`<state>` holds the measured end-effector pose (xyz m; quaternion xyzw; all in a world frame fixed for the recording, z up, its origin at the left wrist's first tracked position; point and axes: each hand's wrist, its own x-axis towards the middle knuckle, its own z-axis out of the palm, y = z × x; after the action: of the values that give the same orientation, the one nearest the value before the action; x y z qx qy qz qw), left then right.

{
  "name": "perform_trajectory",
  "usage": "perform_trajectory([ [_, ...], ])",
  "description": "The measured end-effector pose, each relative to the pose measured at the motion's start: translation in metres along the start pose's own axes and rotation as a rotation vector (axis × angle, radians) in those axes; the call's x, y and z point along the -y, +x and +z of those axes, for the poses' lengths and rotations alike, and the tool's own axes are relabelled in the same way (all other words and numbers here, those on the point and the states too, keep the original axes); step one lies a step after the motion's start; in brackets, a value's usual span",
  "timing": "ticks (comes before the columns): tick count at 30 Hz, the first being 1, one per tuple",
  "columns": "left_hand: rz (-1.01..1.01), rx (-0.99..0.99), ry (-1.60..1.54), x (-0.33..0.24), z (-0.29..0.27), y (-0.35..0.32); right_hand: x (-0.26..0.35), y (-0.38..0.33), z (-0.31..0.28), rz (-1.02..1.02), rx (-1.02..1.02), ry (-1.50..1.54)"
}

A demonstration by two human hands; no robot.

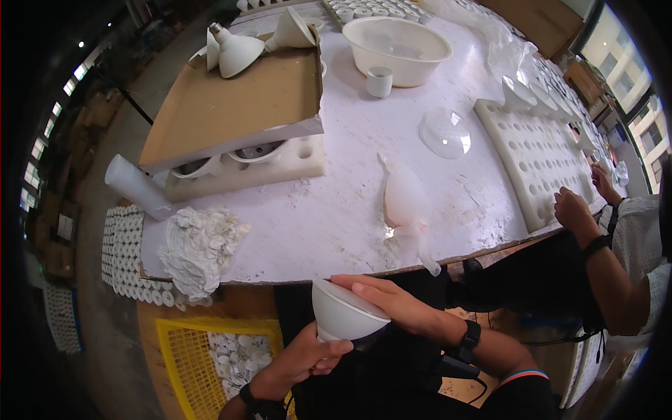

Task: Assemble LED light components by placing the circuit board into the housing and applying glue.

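1. Fingers of the left hand (311, 355) are clamped around the narrow end of a white cone-shaped lamp housing (341, 315), the thumb lying across its base.
2. Fingers of the right hand (392, 301) lie extended and close together over the wide, pale face; whether they grip or merely rest there, I cannot tell.
3. That housing is just off the near edge of the white worktable (280, 252), between both hands and touching each.
4. Its long axis tilts, running from the narrow end at lower left toward the broad face at upper right.
5. So the left hand is nearer the neck, the right nearer the rim.
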<state>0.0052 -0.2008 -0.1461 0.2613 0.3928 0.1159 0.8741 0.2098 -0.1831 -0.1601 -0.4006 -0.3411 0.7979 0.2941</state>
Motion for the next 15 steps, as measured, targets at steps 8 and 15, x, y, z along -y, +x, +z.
perform_trajectory([
  [8, 0.010, -0.042, -0.105, -0.005, 0.003, 0.000, -0.003, -0.002, -0.008, -0.090, 0.065, -0.045],
  [15, 0.556, -0.360, 0.735, 0.017, -0.013, 0.008, 0.001, -0.009, -0.012, -0.182, 0.207, -0.131],
])
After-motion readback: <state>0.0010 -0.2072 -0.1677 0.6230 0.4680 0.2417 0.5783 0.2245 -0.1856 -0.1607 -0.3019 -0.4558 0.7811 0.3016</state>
